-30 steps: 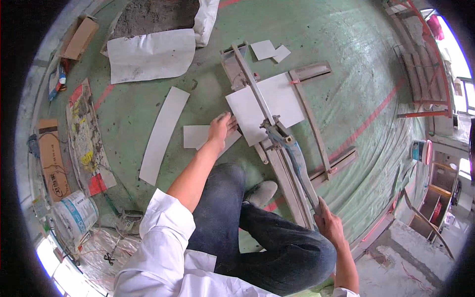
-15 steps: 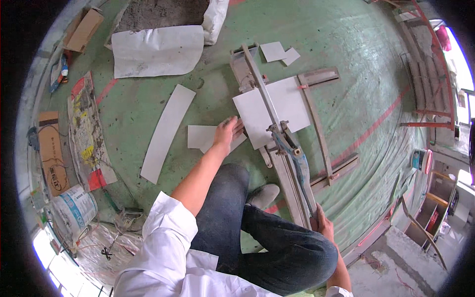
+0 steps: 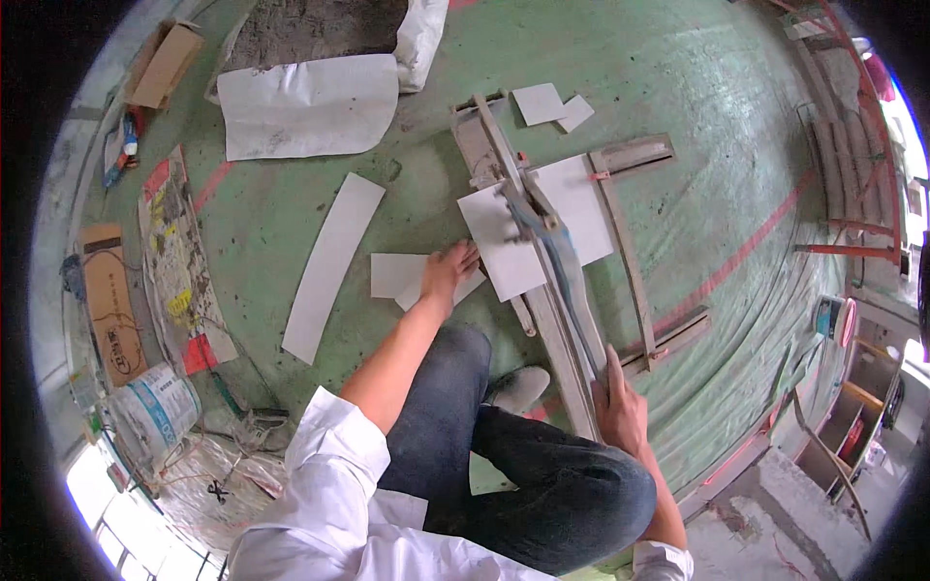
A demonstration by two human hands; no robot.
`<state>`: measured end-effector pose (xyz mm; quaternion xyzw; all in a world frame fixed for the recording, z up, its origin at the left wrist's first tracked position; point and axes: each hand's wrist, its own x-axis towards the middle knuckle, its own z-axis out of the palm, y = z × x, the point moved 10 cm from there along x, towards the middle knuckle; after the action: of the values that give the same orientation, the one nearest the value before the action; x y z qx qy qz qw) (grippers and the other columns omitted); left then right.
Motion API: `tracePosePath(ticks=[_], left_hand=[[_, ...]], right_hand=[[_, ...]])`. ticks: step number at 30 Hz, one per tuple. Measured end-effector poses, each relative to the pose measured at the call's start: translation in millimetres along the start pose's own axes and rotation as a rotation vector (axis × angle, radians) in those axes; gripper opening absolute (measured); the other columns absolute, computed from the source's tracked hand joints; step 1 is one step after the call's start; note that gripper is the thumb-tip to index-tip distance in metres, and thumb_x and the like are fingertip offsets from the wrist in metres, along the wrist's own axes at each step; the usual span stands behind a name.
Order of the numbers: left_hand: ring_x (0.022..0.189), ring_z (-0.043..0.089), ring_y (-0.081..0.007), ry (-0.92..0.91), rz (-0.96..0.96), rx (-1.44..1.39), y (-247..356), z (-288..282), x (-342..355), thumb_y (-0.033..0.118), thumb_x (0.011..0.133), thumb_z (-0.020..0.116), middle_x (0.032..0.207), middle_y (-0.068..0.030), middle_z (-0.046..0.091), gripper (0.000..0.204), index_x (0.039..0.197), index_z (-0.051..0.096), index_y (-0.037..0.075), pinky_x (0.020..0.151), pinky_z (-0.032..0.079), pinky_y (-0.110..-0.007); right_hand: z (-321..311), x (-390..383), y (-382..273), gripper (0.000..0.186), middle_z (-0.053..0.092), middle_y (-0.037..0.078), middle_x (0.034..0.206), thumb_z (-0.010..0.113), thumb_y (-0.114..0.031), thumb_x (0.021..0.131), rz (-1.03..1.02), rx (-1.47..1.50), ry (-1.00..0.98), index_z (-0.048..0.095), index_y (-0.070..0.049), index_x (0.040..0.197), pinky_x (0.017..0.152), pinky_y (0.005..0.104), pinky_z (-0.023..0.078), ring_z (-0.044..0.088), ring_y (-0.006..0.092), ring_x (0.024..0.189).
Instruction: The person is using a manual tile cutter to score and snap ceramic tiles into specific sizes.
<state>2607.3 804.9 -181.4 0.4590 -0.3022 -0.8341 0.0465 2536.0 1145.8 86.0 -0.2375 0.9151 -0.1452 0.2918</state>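
A manual tile cutter (image 3: 554, 334) lies on the floor in front of me, with a white tile (image 3: 587, 208) under its rail. My right hand (image 3: 625, 412) is closed on the near end of the cutter's blue-grey handle (image 3: 567, 276), one finger lying along it. The handle's front end, blurred, sits over the middle of the tile. At the tile's left edge is my left hand (image 3: 449, 274), its fingers stretched out. Whether the fingertips touch the tile, I cannot tell. Beneath that hand lie white tile offcuts (image 3: 395, 275), partly hidden by it.
A long white tile strip (image 3: 334, 266) lies to the left. Two small tile pieces (image 3: 539, 104) rest beyond the cutter. A white bag (image 3: 310, 107) of grey powder stands at the far left. At left are a bucket (image 3: 155, 412) and flattened cardboard (image 3: 114, 310); a metal rack (image 3: 857, 184) stands right.
My right hand has moved forward with the handle, whose front end slid away from me along the rail over the tile. The left hand stays beside the tile's left edge.
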Motion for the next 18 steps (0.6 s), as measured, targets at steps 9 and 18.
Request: tracePosePath(ticks=[9,18], left_hand=[[0.109,0.076,-0.0242,0.079,0.072,-0.017,7,0,14,0.041,0.109,0.070,0.122,-0.0138,0.077,0.047,0.127,0.067,-0.003,0.098,0.063,-0.040],[0.074,0.065,-0.0124,0.193,0.053,0.018,-14,22,18,0.025,0.104,0.072,0.084,-0.0006,0.071,0.023,0.100,0.076,0.003,0.071,0.052,-0.031]], right_hand=[[-19,81,-58,0.071,0.075,0.029,0.118,0.067,-0.025,0.108,-0.113,-0.001,0.031,0.037,-0.009,0.170,0.080,0.0559,0.060,0.075,0.0493,0.096],[-20,73,-29,0.056,0.076,0.029,0.103,0.075,-0.032,0.102,-0.028,0.016,0.046,0.059,-0.004,0.147,0.080,0.0542,0.060,0.075,0.0491,0.094]])
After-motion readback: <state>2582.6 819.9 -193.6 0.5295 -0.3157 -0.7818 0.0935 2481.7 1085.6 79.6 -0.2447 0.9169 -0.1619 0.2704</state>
